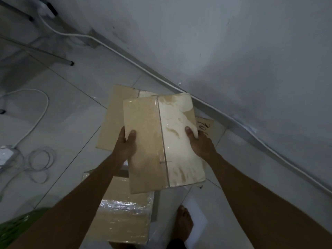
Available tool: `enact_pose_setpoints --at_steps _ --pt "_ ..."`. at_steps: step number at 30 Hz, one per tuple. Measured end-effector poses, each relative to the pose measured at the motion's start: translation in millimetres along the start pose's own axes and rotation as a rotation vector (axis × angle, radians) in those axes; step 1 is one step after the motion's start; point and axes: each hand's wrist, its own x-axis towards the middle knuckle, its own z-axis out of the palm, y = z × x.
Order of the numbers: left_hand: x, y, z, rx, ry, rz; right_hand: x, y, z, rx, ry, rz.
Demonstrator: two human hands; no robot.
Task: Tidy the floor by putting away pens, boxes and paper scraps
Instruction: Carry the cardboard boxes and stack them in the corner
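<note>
While we stand over the pale tiled floor (71, 108), we hold a flattened cardboard box (149, 141) in the air with 2 hands, out in front of us and above other cardboard lying by the wall (233, 51). Our left hand (125, 142) grips its left edge, thumb on top and fingers curled beneath. Our right hand (197, 142) grips the right edge the same way, thumb pressed on the upper face. A seam of clear tape runs down the middle of the box: 1 half is plain brown, the other mostly whitish and glossy with brown patches.

Under the held box a flat cardboard sheet (113, 119) lies on the tiles, and a smaller brown piece (206, 125) with dark handwriting pokes out beside our right hand. Nearer to us, below our left forearm, a taped box (122, 216) wrapped in shiny clear film sits on the floor. Our bare foot (184, 223) stands just right of it.

A white cable (136, 63) runs along the foot of the wall. To the left a white cord (47, 105) loops across the tiles towards a white adapter (5, 155), with a thin grey coil (39, 164) beside it. Metal legs (66, 61) stand at the upper left. Something green (19, 220) shows in the bottom left corner; we cannot tell what it is.
</note>
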Motion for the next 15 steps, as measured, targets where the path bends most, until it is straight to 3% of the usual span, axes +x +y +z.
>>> enact_pose_setpoints --at_steps 2,5,15 --pt "0 -6 4 -0.036 -0.027 -0.071 -2 1 8 0.24 0.026 -0.041" --pt "3 -13 7 -0.007 0.027 -0.086 -3 1 16 0.392 0.053 -0.101" --pt "-23 9 1 0.025 -0.088 -0.047 -45 9 7 0.34 0.102 0.054"
